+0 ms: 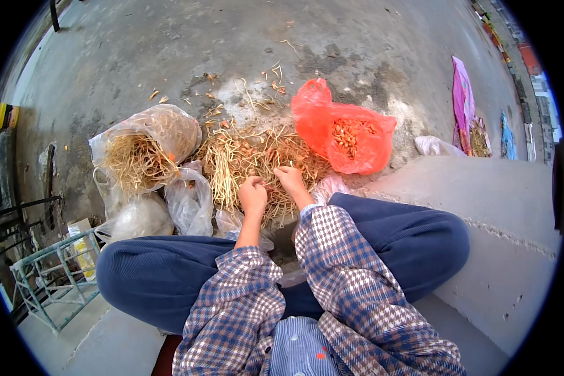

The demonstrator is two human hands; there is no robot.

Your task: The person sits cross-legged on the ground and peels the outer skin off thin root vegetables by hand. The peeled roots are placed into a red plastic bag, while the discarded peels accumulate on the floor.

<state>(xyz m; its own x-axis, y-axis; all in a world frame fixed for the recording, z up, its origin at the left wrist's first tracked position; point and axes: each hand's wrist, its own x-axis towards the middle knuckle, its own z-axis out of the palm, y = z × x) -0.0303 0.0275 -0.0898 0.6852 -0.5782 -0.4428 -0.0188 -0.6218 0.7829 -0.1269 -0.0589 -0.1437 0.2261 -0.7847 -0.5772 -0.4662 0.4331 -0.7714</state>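
My left hand (253,195) is over a heap of dried stalks and roots (282,150) on the ground, fingers curled in. Something small and reddish shows at its fingertips, too small to make out. Just to the right and a little farther forward, my right hand (290,179) has its thumb and fingers drawn together above the same heap. Whether it pinches anything is unclear. A bundle of pale straw-like stalks (222,176) lies at the heap's left side. Beyond my right hand, a red plastic bag (366,162) lies with its mouth spread, holding many small orange-brown bulbs (348,136).
Left of the heap, a clear plastic bag (174,124) spills dried stalks (134,162). Crumpled clear bags (188,202) lie nearer me. A green metal frame (58,282) stands by my left knee, a concrete ledge (489,202) at my right. Purple cloth (461,94) lies farther right.
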